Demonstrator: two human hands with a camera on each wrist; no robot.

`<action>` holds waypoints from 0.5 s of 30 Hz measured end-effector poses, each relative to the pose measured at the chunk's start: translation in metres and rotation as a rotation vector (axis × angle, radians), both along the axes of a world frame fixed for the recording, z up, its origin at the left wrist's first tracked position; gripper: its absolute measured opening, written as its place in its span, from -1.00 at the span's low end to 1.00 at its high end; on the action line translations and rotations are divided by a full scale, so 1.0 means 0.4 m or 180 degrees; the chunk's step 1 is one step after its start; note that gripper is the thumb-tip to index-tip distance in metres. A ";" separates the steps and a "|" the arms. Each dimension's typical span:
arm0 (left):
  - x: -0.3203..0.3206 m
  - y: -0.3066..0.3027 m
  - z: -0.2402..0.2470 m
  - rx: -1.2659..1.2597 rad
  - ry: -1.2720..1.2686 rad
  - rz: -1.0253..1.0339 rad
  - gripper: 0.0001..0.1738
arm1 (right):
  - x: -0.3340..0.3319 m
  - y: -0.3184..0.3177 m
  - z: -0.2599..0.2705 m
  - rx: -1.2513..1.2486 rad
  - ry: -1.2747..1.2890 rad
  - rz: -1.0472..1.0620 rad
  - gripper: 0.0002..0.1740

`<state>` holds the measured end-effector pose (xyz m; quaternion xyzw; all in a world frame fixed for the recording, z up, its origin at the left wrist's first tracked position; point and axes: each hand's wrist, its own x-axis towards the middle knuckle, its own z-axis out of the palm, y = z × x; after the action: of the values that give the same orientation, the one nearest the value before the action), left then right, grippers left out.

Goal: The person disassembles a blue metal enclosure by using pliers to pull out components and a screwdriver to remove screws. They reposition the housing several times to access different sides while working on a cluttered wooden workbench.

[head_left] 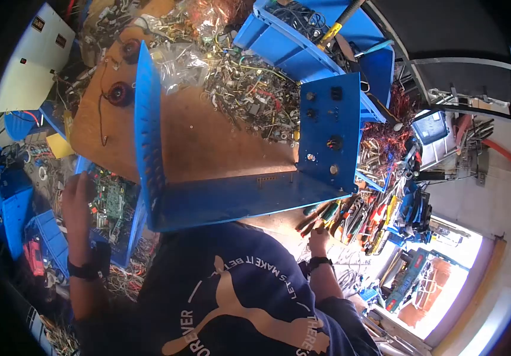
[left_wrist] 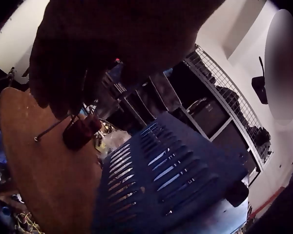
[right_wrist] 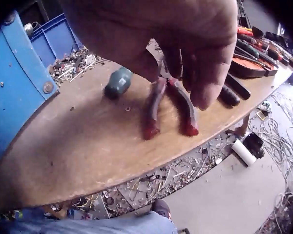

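Observation:
In the right wrist view my right hand (right_wrist: 185,53) pinches the head of small red-handled pliers (right_wrist: 154,109) between thumb and fingers; the spread handles point towards the table edge. The head view shows this right hand (head_left: 319,240) by the tools at the table's front edge. My left hand (head_left: 77,199) hangs beside a bin of green circuit boards (head_left: 113,199), left of the blue metal casing (head_left: 225,202). Dark in the left wrist view, the left hand (left_wrist: 112,44) has loosely bent fingers and no visible object in its grasp.
The casing's slotted side (head_left: 150,136) and control panel (head_left: 326,136) stand upright on the wooden table (right_wrist: 83,146). Behind lie scrap parts (head_left: 249,95) and a blue crate (head_left: 279,44). A green-handled tool (right_wrist: 118,83) lies left of the pliers; more hand tools (right_wrist: 249,66) lie right.

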<state>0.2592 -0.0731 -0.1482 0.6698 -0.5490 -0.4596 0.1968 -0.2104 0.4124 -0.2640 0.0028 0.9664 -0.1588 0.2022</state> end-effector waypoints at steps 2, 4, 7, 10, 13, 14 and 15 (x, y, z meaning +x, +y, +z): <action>-0.003 -0.013 -0.002 0.0090 0.0100 -0.0131 -0.56 | 0.038 -0.072 0.059 -0.0466 -0.0248 -0.0280 -0.81; -0.021 -0.019 -0.002 0.0057 0.0183 -0.0256 -0.55 | 0.076 -0.139 0.112 -0.0317 -0.0105 -0.0208 -0.80; -0.063 -0.022 0.017 -0.0101 0.0212 -0.0400 -0.50 | 0.082 -0.102 0.080 -0.0407 0.0149 0.0273 -0.78; -0.089 -0.026 0.023 -0.0093 0.0239 -0.0419 -0.48 | 0.098 -0.102 0.095 -0.0464 0.0072 0.0143 -0.78; -0.107 -0.028 0.029 -0.0101 0.0312 -0.0364 -0.49 | 0.089 -0.048 0.049 -0.0356 0.0116 0.0207 -0.77; -0.113 -0.031 0.039 -0.0102 0.0297 -0.0391 -0.50 | 0.084 -0.021 0.027 -0.0261 0.0069 0.0191 -0.76; -0.119 -0.033 0.047 -0.0108 0.0287 -0.0421 -0.51 | 0.075 0.006 0.001 -0.0149 0.0020 0.0280 -0.74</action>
<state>0.2117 -0.0861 -0.1295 0.6072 -0.5903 -0.4920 0.2018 -0.1803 0.4149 -0.2637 -0.0450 0.9622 -0.1723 0.2060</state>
